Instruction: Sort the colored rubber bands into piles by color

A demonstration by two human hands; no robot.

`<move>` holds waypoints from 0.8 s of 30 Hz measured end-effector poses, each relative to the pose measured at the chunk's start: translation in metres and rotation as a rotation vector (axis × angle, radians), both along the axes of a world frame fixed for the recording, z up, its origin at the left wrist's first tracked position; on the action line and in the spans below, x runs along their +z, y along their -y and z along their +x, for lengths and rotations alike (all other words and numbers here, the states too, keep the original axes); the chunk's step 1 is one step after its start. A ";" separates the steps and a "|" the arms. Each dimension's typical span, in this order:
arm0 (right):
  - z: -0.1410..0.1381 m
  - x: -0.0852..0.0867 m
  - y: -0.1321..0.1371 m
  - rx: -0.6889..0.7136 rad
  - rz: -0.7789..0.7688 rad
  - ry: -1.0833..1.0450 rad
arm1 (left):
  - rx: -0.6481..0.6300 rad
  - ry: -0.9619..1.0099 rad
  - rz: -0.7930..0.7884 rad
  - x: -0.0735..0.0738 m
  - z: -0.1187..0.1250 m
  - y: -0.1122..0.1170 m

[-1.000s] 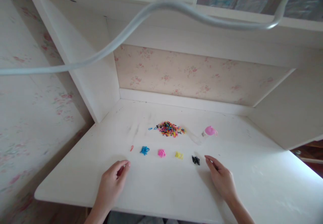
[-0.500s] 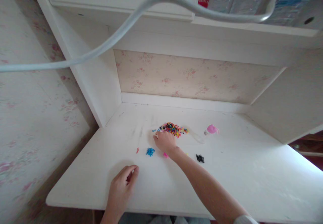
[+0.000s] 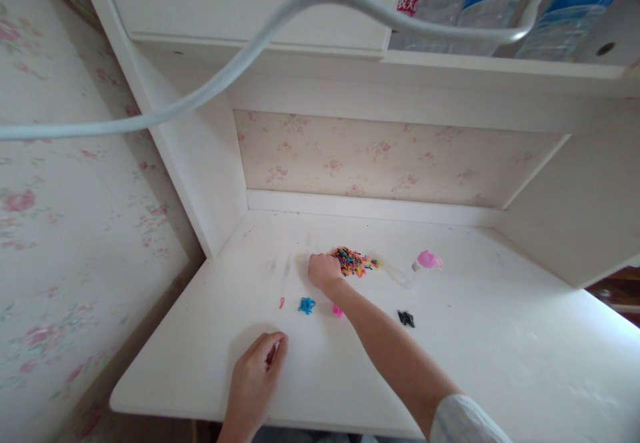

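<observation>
A mixed heap of small coloured rubber bands (image 3: 352,262) lies on the white desk (image 3: 190,370). My right hand (image 3: 324,271) is at the heap's left edge, fingers bent down and closed; the fingertips are hidden. My left hand (image 3: 257,373) rests near the front edge, curled, thumb and forefinger tips together, with nothing visible between them. In front of the heap are a blue bunch of bands (image 3: 307,305), a pink bunch (image 3: 338,310) partly behind my right forearm, and a black bunch (image 3: 406,318). One orange-red band (image 3: 282,302) lies left of the blue bunch.
A pink-topped small item (image 3: 429,260) and a clear plastic piece (image 3: 400,276) lie right of the heap. A thick pale tube (image 3: 240,63) crosses the upper view. Water bottles (image 3: 493,3) stand on the shelf above. A side panel (image 3: 200,163) bounds the desk's left.
The view has shifted slightly, moving the scene right and down. My right hand has turned more fist-like, and the loose blue bands beside it no longer show. My left hand keeps its curled pose.
</observation>
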State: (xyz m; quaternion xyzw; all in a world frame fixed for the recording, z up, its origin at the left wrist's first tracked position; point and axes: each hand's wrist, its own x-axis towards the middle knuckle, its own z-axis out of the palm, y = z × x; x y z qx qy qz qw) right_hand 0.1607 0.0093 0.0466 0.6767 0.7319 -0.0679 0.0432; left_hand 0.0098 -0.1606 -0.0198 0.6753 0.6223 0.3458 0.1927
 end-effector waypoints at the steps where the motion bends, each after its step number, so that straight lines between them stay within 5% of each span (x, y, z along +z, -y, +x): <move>1: 0.001 0.000 0.002 0.009 0.017 -0.013 | 0.001 -0.001 -0.002 0.000 0.000 0.000; 14: 0.035 -0.016 0.097 0.063 0.154 -0.123 | -0.031 -0.027 0.034 -0.006 0.000 0.000; 24: 0.023 -0.030 0.109 0.094 0.173 -0.105 | -0.041 -0.065 0.060 -0.005 0.001 -0.001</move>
